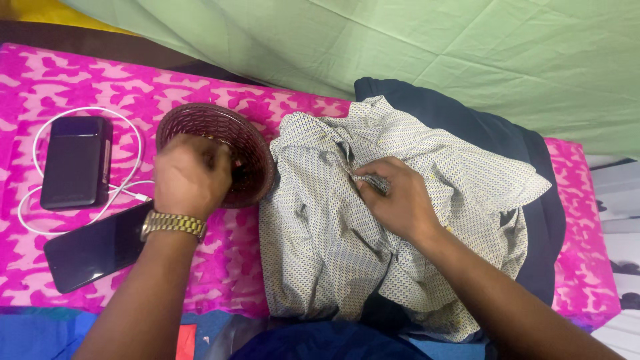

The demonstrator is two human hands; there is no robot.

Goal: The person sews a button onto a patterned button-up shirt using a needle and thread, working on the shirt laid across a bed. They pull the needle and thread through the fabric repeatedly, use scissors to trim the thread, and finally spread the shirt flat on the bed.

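Note:
A crumpled white shirt (320, 233) with a fine dotted pattern lies over dark navy cloth (467, 123). My right hand (395, 199) pinches a fold of the shirt near its placket. My left hand (190, 175), with a gold watch on the wrist, reaches into a small dark red woven basket (250, 143) that is tilted on its side beside the shirt; its fingers are curled and I cannot see whether they hold anything.
A black power bank (75, 161) with a white cable (40, 130) and a black phone (93, 250) lie on the pink patterned sheet (40, 80) at the left. Pale green fabric (467, 47) hangs across the back.

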